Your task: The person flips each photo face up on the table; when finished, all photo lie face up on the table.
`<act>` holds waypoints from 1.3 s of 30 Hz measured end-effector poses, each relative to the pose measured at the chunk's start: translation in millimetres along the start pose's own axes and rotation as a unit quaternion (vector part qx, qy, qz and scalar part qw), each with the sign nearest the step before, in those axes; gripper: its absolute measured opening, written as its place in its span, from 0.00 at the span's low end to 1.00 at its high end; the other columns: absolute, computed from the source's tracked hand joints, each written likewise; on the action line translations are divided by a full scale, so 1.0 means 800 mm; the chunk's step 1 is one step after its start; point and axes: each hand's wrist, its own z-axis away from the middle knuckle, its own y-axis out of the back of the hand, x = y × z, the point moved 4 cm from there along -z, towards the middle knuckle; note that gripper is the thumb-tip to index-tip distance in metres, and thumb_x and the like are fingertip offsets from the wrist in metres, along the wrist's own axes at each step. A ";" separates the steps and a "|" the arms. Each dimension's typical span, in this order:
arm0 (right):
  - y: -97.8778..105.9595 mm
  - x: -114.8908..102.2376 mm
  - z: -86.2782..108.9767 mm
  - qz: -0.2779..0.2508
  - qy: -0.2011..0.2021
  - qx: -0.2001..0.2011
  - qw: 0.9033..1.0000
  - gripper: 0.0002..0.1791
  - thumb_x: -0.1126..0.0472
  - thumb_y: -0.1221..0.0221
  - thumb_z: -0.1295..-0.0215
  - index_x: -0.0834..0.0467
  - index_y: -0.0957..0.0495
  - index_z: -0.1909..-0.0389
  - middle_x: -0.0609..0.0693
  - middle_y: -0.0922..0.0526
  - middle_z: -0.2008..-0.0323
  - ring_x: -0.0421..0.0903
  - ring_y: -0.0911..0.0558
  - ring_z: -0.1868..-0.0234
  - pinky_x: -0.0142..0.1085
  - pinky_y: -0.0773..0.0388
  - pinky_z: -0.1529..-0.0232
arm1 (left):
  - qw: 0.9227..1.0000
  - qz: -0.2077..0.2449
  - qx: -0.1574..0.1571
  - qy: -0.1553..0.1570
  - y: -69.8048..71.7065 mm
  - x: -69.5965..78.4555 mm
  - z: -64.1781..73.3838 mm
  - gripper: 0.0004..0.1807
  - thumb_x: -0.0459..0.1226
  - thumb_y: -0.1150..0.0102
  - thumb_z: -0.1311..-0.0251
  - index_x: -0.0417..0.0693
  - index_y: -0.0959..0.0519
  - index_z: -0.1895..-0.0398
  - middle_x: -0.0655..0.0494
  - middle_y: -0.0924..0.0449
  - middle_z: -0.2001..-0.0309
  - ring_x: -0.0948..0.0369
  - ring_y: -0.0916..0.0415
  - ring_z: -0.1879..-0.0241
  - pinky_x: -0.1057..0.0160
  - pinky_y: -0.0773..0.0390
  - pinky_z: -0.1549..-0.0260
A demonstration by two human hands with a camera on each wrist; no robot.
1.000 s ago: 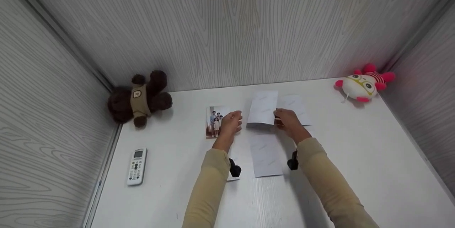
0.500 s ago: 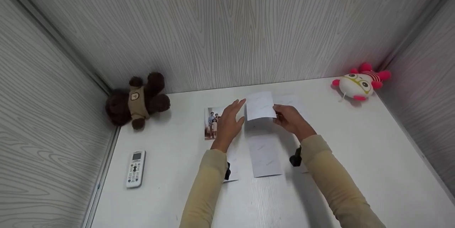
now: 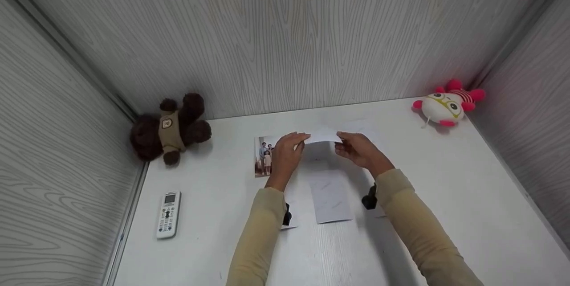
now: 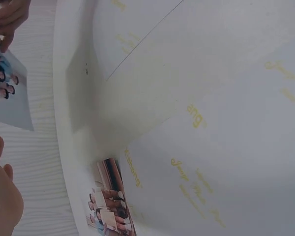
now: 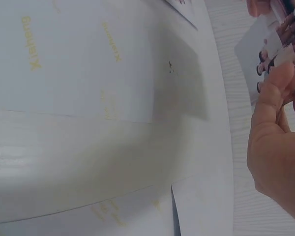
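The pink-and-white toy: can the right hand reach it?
Probably yes: nothing stands between the right hand and the toy, though that hand holds a photo it might first release.

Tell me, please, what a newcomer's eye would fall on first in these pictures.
Probably the pink-and-white toy at the far right corner of the table. The brown plush toy lies far left; between them, the right hand holds up a photo, the left hand at its other edge.
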 end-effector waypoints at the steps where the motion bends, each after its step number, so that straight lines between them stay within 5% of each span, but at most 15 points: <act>1: 0.001 0.000 0.001 0.005 -0.002 0.001 1.000 0.18 0.54 0.45 0.23 0.64 0.28 0.44 0.50 0.22 0.66 0.41 0.19 0.66 0.30 0.15 0.60 | 1.000 0.005 0.008 -0.001 0.002 0.000 0.000 0.11 0.35 0.36 0.33 0.57 0.11 0.51 0.59 0.11 0.52 0.57 0.17 0.44 0.56 0.18 0.43; 6: 0.007 0.000 -0.001 0.055 0.011 0.024 0.998 0.23 0.48 0.50 0.20 0.63 0.27 0.41 0.48 0.21 0.67 0.39 0.20 0.71 0.31 0.16 0.63 | 0.999 0.043 0.031 0.011 0.008 0.001 -0.004 0.10 0.37 0.36 0.33 0.54 0.11 0.51 0.56 0.10 0.53 0.58 0.14 0.49 0.56 0.15 0.50; 11: 0.011 -0.006 -0.005 0.133 0.063 0.085 0.986 0.25 0.47 0.53 0.19 0.62 0.26 0.38 0.49 0.22 0.60 0.40 0.20 0.64 0.31 0.17 0.59 | 0.988 0.127 0.021 0.086 0.011 -0.003 -0.011 0.11 0.39 0.35 0.33 0.46 0.12 0.52 0.51 0.10 0.55 0.57 0.12 0.53 0.57 0.14 0.52; 14: 0.009 -0.011 -0.007 0.160 0.094 0.109 0.977 0.26 0.48 0.53 0.19 0.62 0.27 0.35 0.55 0.24 0.49 0.45 0.20 0.52 0.34 0.18 0.49 | 0.966 0.211 -0.005 0.151 0.011 -0.004 -0.013 0.13 0.39 0.36 0.32 0.43 0.13 0.49 0.48 0.10 0.55 0.56 0.12 0.55 0.60 0.14 0.55; 20: 0.001 -0.015 -0.007 0.200 0.131 0.094 0.966 0.26 0.47 0.52 0.20 0.60 0.27 0.34 0.59 0.25 0.37 0.53 0.23 0.36 0.45 0.24 0.34 | 0.902 0.344 -0.071 0.250 0.004 -0.007 -0.008 0.21 0.39 0.39 0.29 0.41 0.22 0.36 0.44 0.15 0.46 0.49 0.13 0.55 0.62 0.13 0.59; 29: -0.007 -0.004 -0.008 0.297 0.136 0.042 0.944 0.27 0.46 0.49 0.21 0.58 0.29 0.31 0.57 0.25 0.35 0.52 0.23 0.38 0.48 0.22 0.38 | 0.851 0.395 -0.126 0.324 -0.005 -0.010 0.003 0.26 0.41 0.44 0.26 0.43 0.30 0.28 0.42 0.22 0.36 0.54 0.12 0.59 0.59 0.12 0.61; 36: -0.011 0.001 -0.010 0.269 0.118 0.053 0.954 0.21 0.54 0.46 0.22 0.57 0.26 0.34 0.55 0.21 0.43 0.44 0.19 0.51 0.38 0.20 0.52 | 0.811 0.424 -0.101 0.390 -0.011 -0.012 0.013 0.25 0.42 0.42 0.27 0.47 0.27 0.30 0.43 0.21 0.38 0.59 0.13 0.69 0.59 0.12 0.65; 39: -0.014 0.004 -0.011 0.237 0.103 0.058 0.964 0.22 0.56 0.47 0.23 0.58 0.28 0.33 0.57 0.22 0.41 0.43 0.19 0.51 0.36 0.20 0.52 | 0.809 0.419 -0.099 0.400 -0.016 -0.011 0.018 0.24 0.44 0.41 0.29 0.49 0.24 0.32 0.44 0.19 0.41 0.61 0.14 0.69 0.60 0.12 0.65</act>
